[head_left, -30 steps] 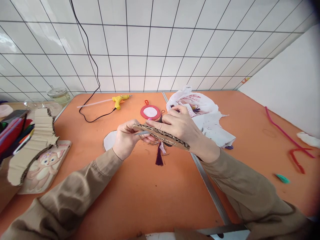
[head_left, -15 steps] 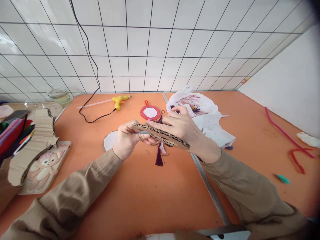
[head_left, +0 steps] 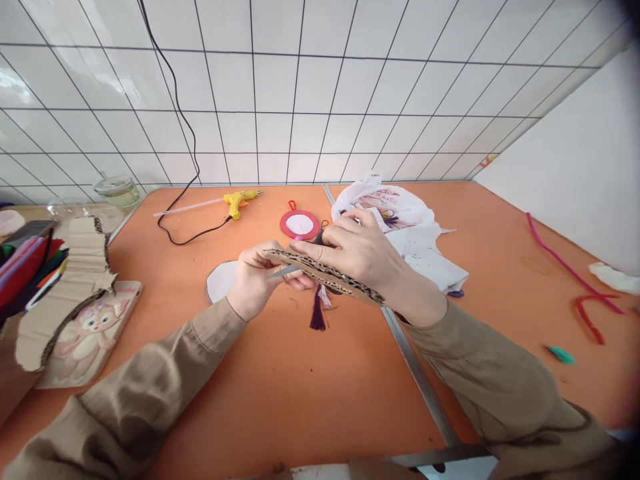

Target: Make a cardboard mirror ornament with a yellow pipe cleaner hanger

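My left hand (head_left: 255, 280) pinches the left end of a curved piece of corrugated cardboard (head_left: 325, 270), which is held edge-on above the table. My right hand (head_left: 363, 253) is closed over its far side, with fingers curled around scissors. Of those scissors only a grey blade (head_left: 284, 271) below the cardboard near my left thumb and a bit of dark handle show; the rest is hidden. Beneath lies a dark purple tassel (head_left: 317, 310). A white disc (head_left: 220, 281) rests partly behind my left hand, and a red-rimmed round piece with a loop (head_left: 300, 225) lies beyond.
A yellow glue gun (head_left: 239, 202) with a black cord lies at the back left. Cardboard scrap (head_left: 70, 287) and a cartoon-printed case (head_left: 93, 337) are at left. A white plastic bag (head_left: 420, 233) sits behind my right hand. Pipe cleaners (head_left: 570, 267) lie at right.
The cardboard has tilted slightly, its right end shifting a little down and right with my right hand. More of the blade shows beneath it. My left hand has barely moved.
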### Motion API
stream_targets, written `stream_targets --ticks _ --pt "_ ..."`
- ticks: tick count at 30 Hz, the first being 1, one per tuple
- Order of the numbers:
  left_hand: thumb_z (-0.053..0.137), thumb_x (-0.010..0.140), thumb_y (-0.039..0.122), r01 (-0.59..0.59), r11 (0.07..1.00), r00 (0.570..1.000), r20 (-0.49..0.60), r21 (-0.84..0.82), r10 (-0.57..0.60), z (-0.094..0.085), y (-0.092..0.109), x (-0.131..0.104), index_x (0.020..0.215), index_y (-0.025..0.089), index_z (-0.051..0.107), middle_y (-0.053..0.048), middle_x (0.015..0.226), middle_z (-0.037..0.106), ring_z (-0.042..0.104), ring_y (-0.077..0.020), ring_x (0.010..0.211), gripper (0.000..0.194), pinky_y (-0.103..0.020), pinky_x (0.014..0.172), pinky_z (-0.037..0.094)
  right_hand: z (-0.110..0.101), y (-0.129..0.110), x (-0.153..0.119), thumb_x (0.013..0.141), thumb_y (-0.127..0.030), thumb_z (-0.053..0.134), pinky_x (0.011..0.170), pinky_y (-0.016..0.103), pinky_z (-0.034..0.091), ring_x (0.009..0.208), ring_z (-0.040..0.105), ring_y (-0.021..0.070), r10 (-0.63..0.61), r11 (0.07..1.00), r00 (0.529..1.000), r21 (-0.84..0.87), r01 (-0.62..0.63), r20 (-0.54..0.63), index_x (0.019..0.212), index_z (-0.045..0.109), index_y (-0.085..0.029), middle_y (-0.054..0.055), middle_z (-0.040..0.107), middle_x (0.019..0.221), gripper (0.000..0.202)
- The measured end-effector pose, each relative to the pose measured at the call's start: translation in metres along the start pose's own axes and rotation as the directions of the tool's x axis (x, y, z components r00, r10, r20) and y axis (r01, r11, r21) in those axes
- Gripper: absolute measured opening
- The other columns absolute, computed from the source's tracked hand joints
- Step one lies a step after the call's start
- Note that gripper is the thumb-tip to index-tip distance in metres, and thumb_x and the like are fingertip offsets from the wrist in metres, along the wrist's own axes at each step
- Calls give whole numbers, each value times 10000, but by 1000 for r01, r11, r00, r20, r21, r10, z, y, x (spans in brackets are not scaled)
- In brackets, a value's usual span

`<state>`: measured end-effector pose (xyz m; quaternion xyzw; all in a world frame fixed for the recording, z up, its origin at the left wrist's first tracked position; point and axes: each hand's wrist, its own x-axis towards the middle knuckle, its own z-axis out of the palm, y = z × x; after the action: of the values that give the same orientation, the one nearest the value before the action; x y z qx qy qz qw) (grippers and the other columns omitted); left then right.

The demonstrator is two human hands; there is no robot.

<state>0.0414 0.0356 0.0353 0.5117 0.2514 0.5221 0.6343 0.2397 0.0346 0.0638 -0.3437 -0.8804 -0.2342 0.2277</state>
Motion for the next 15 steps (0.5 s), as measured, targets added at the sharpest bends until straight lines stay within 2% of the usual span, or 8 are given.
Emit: stream_targets --ticks 3,8,12,15 --pt "935 596 260 -22 1000 1000 1 -15 22 -1 -1 0 626 153 663 -9 560 710 698 -167 530 295 -276 556 615 0 -1 0 1017 -240 446 835 412 329 767 500 192 27 1000 999 5 -27 27 1275 620 -383 9 567 723 342" --pt "936 575 163 -47 999 998 -33 -17 46 -2 -2 -1 612 154 648 -4 585 726 695 -144 528 291 -220 526 580 4 -3 -1 1019 -282 467 812 404 318 752 504 187 48 998 999 47 -49 20 1278 625 -367 -2 555 697 315" --pt "944 577 276 -21 1000 1000 5 -8 21 -3 0 0 616 155 647 -23 569 722 705 -193 525 324 -312 549 624 2 -3 1 984 -253 530 795 397 316 728 505 189 53 995 999 86 -53 3 1242 643 -359 -10 539 682 301" --pt "926 606 351 24 1000 999 47 -5 -24 -4 1 3 632 152 669 -59 601 745 733 -233 562 325 -339 555 635 -3 -2 3 978 -269 520 755 381 338 710 502 188 43 987 998 155 -47 35 1115 687 -314 -4 527 687 220"
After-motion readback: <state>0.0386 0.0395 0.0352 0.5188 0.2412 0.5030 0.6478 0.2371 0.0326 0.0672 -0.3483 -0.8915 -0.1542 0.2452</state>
